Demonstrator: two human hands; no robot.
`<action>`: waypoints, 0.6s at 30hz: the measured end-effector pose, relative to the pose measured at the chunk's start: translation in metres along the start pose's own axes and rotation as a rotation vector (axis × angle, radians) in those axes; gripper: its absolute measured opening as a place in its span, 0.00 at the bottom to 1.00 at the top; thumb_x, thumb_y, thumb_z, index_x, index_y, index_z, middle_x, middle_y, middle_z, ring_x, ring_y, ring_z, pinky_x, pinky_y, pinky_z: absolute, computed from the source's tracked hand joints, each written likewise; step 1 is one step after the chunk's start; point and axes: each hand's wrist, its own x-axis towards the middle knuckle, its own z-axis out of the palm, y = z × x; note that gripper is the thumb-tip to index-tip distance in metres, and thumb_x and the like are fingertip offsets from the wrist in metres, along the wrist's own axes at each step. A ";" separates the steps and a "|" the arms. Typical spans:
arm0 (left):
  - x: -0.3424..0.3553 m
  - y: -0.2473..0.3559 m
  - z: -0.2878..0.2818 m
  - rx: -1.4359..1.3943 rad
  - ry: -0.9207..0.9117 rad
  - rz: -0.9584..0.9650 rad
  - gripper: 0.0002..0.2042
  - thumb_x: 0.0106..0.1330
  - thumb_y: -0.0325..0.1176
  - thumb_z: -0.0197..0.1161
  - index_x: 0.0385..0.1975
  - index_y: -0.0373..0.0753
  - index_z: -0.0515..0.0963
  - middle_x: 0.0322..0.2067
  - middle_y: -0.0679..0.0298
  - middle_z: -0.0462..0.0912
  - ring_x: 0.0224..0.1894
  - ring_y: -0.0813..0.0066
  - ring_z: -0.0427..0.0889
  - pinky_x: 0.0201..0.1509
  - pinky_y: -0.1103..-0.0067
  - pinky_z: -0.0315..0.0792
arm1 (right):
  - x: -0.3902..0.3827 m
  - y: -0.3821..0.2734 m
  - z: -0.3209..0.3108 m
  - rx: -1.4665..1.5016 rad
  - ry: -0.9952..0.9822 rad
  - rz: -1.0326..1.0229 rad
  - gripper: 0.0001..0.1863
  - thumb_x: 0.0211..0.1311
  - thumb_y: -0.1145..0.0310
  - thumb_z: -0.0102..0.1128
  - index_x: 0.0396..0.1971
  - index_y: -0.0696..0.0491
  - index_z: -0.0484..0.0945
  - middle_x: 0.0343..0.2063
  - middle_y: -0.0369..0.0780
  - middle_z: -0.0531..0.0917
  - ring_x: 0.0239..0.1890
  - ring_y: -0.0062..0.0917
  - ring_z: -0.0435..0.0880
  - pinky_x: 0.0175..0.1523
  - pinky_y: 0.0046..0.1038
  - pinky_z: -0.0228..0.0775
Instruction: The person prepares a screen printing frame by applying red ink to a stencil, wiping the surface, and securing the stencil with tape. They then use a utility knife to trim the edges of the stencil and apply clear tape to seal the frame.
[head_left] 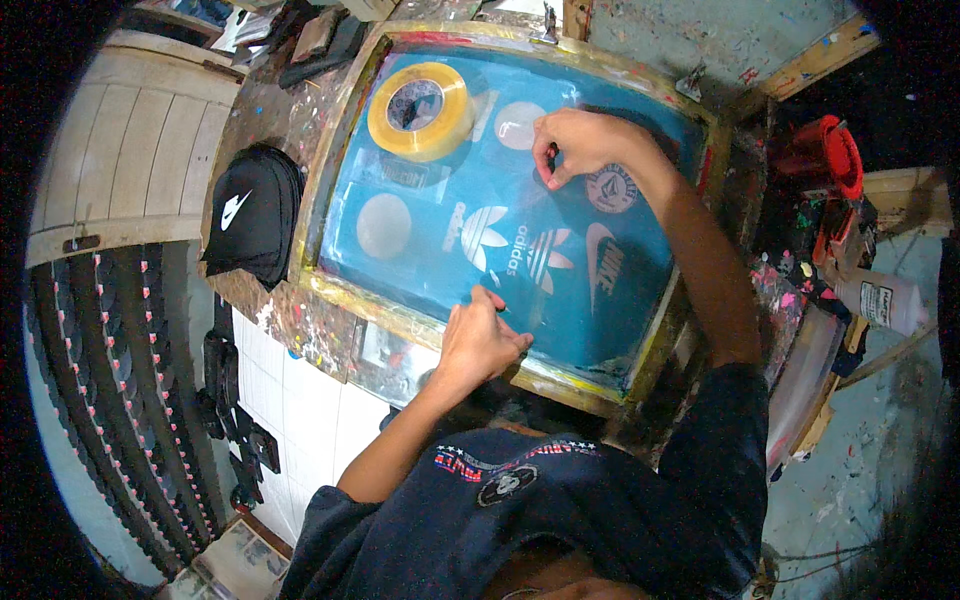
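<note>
A wooden-framed printing screen (430, 310) with blue mesh (400, 275) lies flat on the bench in front of me. Pale logo shapes and round patches show in the mesh. My right hand (583, 142) is over the upper right of the mesh, thumb and fingers closed in a pinch; a small dark bit shows between them, too small to name. Low over the screen's near edge, my left hand (480, 335) has its fingers curled together, and what they may hold is hidden. A wide roll of yellowish tape (447, 125) rests at the mesh's far left.
A stack of black fabric pieces (258, 215) sits left of the screen on the paint-stained bench (262, 115). To the right stand a red container (828, 160) and a white bottle (890, 303). Rows of dark pieces (120, 370) hang at the lower left.
</note>
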 end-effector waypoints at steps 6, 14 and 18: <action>0.001 -0.008 0.006 0.374 0.223 0.107 0.32 0.41 0.43 0.81 0.37 0.29 0.69 0.19 0.54 0.82 0.27 0.53 0.85 0.36 0.67 0.78 | -0.002 -0.014 -0.005 -0.026 0.084 0.103 0.17 0.36 0.68 0.80 0.27 0.55 0.81 0.25 0.37 0.81 0.30 0.30 0.80 0.36 0.33 0.71; -0.002 -0.013 -0.012 0.246 0.145 0.051 0.30 0.43 0.41 0.80 0.38 0.30 0.70 0.22 0.52 0.83 0.33 0.50 0.84 0.43 0.65 0.72 | 0.004 -0.009 -0.002 0.015 0.163 0.155 0.21 0.37 0.61 0.82 0.24 0.56 0.79 0.20 0.38 0.81 0.25 0.30 0.80 0.31 0.33 0.71; -0.003 -0.018 -0.020 0.210 0.146 0.116 0.24 0.45 0.35 0.78 0.36 0.32 0.70 0.25 0.52 0.83 0.34 0.52 0.84 0.40 0.65 0.76 | -0.007 -0.022 0.008 -0.150 0.404 0.073 0.14 0.48 0.61 0.73 0.28 0.54 0.80 0.27 0.39 0.81 0.32 0.31 0.80 0.37 0.33 0.71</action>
